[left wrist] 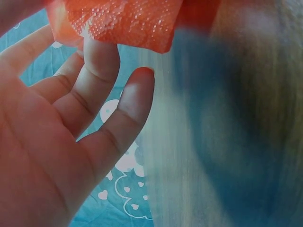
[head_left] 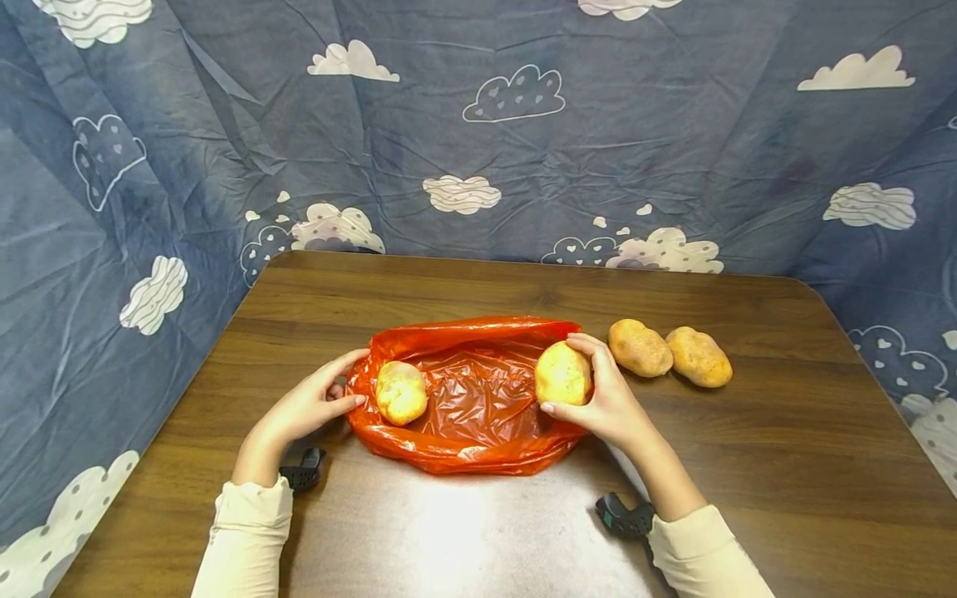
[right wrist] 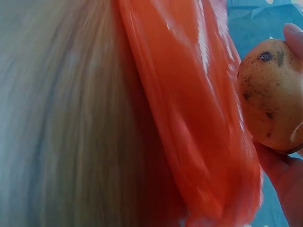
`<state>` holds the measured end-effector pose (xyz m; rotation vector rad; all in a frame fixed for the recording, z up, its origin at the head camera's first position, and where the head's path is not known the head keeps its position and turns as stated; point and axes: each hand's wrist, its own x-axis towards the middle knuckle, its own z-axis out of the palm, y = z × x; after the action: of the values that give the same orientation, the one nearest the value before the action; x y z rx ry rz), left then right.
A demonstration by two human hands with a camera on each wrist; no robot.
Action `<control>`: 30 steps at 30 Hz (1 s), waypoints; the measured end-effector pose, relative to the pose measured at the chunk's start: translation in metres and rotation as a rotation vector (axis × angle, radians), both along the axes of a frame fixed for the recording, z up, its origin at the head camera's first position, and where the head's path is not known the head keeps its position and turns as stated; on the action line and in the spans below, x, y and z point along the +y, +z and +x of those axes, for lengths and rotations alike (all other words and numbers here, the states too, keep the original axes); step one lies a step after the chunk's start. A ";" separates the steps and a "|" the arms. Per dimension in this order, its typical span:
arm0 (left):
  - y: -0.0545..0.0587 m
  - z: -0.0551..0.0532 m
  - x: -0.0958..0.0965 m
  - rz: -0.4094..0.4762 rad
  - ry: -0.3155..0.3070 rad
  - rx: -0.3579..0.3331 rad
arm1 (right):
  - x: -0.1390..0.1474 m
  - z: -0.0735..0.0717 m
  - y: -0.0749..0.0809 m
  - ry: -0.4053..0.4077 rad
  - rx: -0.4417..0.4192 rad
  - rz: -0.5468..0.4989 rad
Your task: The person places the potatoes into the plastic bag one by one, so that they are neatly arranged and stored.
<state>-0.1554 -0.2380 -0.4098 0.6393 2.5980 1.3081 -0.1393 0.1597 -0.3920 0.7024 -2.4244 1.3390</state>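
Head view shows, as the largest thing, a blue-grey cloth [head_left: 419, 141] with white clouds, hanging behind a brown wooden table [head_left: 815, 432]. On the table, towards its middle, lies a red plastic bag [head_left: 478, 455], its wide mouth facing up and its film crinkled inside. Two hands reach in from the near side, the arms in cream sleeves [head_left: 247, 536]. The left hand [head_left: 314, 400] is at the bag's left end, thumb and forefinger well apart and touching the film; the left wrist view shows its fingers spread and loosely bent, one fingertip against the red plastic. The right hand [head_left: 609, 400] grips a potato [head_left: 561, 375] between thumb and fingers, curved about its sides, over the right part of the bag's mouth; whether that potato touches the film I cannot tell. Another potato [head_left: 401, 393] lies in the bag at its left end, near the left hand. Two more potatoes [head_left: 640, 348] lie side by side on the table, right of the bag. Smallest are the black wrist devices [head_left: 624, 515], one by each sleeve's cuff.
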 end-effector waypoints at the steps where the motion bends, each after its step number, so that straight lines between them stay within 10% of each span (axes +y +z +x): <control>1: 0.000 0.000 0.000 -0.003 0.000 0.002 | -0.005 0.001 0.004 0.012 -0.005 -0.007; 12: -0.001 -0.001 0.000 -0.008 -0.005 0.011 | -0.043 -0.005 0.007 0.106 -0.060 0.002; 30: 0.000 -0.001 0.001 -0.020 0.000 0.011 | -0.086 -0.042 -0.041 0.245 -0.222 0.046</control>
<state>-0.1560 -0.2370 -0.4100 0.6444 2.6165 1.2799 -0.1811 0.0742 -0.4330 0.9342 -2.6162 1.5308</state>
